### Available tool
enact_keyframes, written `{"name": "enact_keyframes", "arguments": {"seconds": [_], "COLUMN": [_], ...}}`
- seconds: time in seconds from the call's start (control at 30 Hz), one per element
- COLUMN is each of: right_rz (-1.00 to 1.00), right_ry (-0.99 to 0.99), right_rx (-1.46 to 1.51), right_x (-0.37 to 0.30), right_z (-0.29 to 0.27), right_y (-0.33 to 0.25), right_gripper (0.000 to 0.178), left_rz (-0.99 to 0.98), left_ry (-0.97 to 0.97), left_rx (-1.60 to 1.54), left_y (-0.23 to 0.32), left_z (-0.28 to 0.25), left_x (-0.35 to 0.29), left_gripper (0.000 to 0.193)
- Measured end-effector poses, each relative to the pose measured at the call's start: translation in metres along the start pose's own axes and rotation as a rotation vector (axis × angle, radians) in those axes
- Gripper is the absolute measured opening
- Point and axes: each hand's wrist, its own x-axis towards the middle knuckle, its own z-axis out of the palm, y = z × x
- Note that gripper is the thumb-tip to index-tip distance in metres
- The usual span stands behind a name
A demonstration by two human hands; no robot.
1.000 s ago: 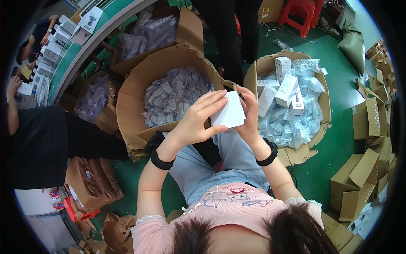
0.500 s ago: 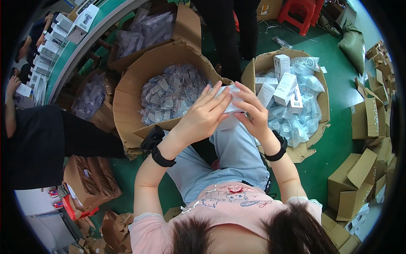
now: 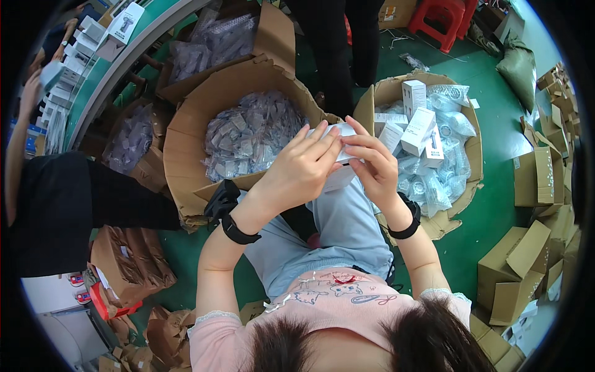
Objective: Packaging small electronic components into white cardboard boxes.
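A small white box point(image 3: 339, 180) stands above my knees, held between my two hands. My left hand point(image 3: 302, 162) comes in from its left side, with the fingers laid across the top. On the other side my right hand point(image 3: 375, 162) curls its fingers over the top edge, its fingertips close to those of the left. The fingers hide much of the box's upper face. Just right of my right hand, a round-cut carton point(image 3: 474, 139) holds several white boxes point(image 3: 419, 130) lying on bubble-wrapped items point(image 3: 427, 186).
A large carton point(image 3: 186, 133) full of small plastic-bagged parts point(image 3: 251, 133) stands at front left. Another person's dark-clad legs point(image 3: 341, 49) are beyond it. Cardboard boxes point(image 3: 514, 266) line the right. At far left, people work by a green bench point(image 3: 93, 93) with white boxes. Red stools point(image 3: 437, 25) stand far right.
My right-hand fingers have shifted slightly on the box, and more of its front side shows. At the far left bench, a person's arm has moved.
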Motion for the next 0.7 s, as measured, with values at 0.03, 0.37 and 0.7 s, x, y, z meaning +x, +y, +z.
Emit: {"name": "enact_keyframes", "arguments": {"seconds": [0.03, 0.37, 0.7], "right_rz": [0.001, -0.103, -0.12], "right_ry": [0.0, -0.115, -0.212], "right_rx": [0.001, 0.026, -0.015], "right_x": [-0.001, -0.005, -0.004], "right_z": [0.001, -0.01, -0.011], "right_y": [0.001, 0.02, 0.023], "right_gripper": [0.018, 0.021, 0.027], "left_rz": [-0.001, -0.003, 0.081], "left_ry": [-0.005, 0.228, 0.495], "left_rx": [0.004, -0.305, -0.482], "left_y": [0.0, -0.01, -0.023], "left_z": [0.0, 0.036, 0.057], "left_x": [0.0, -0.017, -0.022], "left_gripper": [0.037, 0.043, 0.031]}}
